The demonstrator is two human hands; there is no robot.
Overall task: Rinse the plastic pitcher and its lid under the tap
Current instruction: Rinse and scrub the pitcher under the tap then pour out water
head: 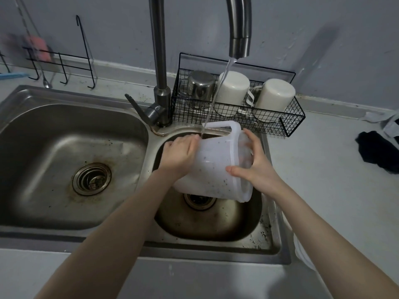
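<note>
The translucent white plastic pitcher [213, 169] lies tilted on its side above the right sink basin [216, 221], its handle [222, 125] on top and its wall speckled with dark bits. My left hand [179, 154] holds its left end, fingers curved over the wall. My right hand [257, 167] grips the right end, thumb across the front and fingers over the top. A thin stream of water [216, 93] runs from the tap spout [239, 46] and lands at the handle. No lid shows.
A black wire rack [280, 124] behind the basin holds a steel cup [199, 87] and two upturned white cups [233, 89]. The left basin [54, 147] lies to the left, the tap lever [138, 108] between. A black cloth [377, 152] lies on the right counter.
</note>
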